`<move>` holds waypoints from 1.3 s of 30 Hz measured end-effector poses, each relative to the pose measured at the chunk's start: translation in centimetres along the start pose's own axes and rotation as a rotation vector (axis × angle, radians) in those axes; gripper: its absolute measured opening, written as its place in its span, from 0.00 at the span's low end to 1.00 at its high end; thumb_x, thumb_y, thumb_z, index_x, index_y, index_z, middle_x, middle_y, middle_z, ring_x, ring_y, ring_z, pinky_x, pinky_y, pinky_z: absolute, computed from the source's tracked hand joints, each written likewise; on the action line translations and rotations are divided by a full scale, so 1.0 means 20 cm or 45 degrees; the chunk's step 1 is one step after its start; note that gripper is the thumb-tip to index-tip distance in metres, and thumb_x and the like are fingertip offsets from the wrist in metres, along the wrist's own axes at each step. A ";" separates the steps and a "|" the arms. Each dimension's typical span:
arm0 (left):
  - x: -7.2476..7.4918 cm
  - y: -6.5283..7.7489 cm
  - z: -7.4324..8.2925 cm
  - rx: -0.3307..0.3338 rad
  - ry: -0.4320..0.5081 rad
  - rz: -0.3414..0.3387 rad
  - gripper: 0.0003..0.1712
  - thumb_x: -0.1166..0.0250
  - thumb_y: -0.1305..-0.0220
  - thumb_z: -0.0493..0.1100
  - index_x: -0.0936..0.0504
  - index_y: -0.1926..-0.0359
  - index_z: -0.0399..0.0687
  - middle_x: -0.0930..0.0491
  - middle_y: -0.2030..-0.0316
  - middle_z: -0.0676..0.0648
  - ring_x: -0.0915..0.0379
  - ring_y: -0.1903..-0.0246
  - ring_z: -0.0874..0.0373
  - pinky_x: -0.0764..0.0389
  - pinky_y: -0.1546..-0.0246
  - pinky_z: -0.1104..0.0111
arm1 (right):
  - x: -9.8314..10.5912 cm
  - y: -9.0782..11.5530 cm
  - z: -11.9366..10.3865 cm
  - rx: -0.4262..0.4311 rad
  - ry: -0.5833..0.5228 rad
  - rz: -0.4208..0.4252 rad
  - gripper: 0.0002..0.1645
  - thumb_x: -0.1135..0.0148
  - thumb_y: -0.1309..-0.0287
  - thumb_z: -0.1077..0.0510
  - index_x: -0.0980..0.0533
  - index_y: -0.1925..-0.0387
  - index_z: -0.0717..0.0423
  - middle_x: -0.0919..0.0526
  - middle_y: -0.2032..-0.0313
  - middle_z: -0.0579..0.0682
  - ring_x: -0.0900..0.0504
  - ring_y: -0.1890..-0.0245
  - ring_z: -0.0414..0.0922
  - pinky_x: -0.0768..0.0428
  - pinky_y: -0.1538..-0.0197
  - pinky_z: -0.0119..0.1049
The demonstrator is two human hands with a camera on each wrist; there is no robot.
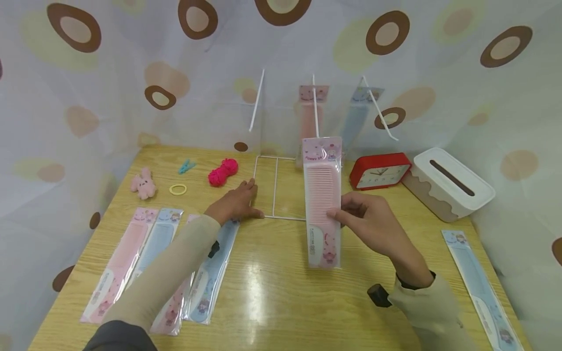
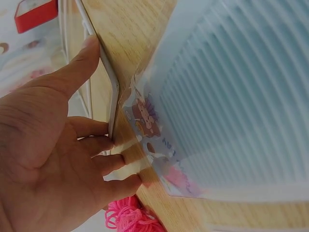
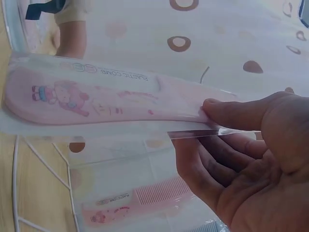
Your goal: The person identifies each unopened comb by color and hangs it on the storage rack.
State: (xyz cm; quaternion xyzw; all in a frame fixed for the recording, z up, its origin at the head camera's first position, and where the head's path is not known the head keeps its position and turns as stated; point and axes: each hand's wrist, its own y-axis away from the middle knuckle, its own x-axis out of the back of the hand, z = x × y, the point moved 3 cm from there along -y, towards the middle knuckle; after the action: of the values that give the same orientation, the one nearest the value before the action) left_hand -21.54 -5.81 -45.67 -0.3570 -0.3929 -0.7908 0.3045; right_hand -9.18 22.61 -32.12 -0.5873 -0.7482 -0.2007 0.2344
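Note:
My right hand [image 1: 369, 222] pinches a packaged pink comb [image 1: 322, 204] by its right edge, thumb in front and fingers behind. The pack stands upright, its printed top overlapping the front end of the middle prong [image 1: 315, 114] in the head view. My left hand [image 1: 237, 202] rests at the front left corner of the white wire rack's base [image 1: 285, 218]. In the left wrist view its thumb and fingertips lie along the wire [image 2: 115, 92], fingers loosely extended. Farther back on the rack hang a pink comb pack [image 1: 309, 117] and a blue comb pack [image 1: 355, 117].
Several comb packs [image 1: 125, 263] lie at the left, partly under my left forearm. Another blue comb pack [image 1: 476, 287] lies far right. Behind are a red clock [image 1: 381, 170], a tissue box [image 1: 452, 183], pink yarn [image 1: 223, 172], a blue clip [image 1: 187, 166], a yellow ring [image 1: 177, 193] and a pink plush toy [image 1: 143, 184].

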 end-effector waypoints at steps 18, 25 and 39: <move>-0.01 0.00 -0.02 0.001 -0.068 0.019 0.56 0.33 0.36 0.61 0.50 0.23 0.34 0.60 0.22 0.36 0.64 0.23 0.39 0.48 0.28 0.45 | -0.06 -0.29 0.08 0.082 -0.159 0.100 0.13 0.33 0.36 0.58 0.17 0.57 0.66 0.13 0.64 0.58 0.14 0.69 0.46 0.15 0.64 0.36; -0.01 0.00 -0.01 -0.023 -0.060 0.023 0.56 0.33 0.36 0.60 0.50 0.23 0.32 0.60 0.22 0.35 0.63 0.24 0.38 0.47 0.28 0.44 | -0.05 -0.66 0.19 -0.008 -0.192 0.219 0.19 0.36 0.33 0.52 0.18 0.52 0.64 0.14 0.56 0.58 0.18 0.60 0.44 0.18 0.55 0.36; -0.02 -0.02 -0.01 -0.014 -0.064 0.033 0.56 0.33 0.36 0.61 0.51 0.23 0.34 0.60 0.22 0.37 0.63 0.23 0.40 0.48 0.28 0.44 | -0.03 -0.80 0.32 -0.100 -0.232 0.345 0.25 0.39 0.32 0.46 0.19 0.48 0.63 0.16 0.54 0.58 0.20 0.54 0.51 0.24 0.56 0.34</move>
State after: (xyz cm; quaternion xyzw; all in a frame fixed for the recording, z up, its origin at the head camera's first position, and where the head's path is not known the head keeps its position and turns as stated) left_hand -21.67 -5.81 -46.21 -0.3836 -0.3914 -0.7797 0.3028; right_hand -25.39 22.10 -38.11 -0.7073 -0.6719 -0.1423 0.1674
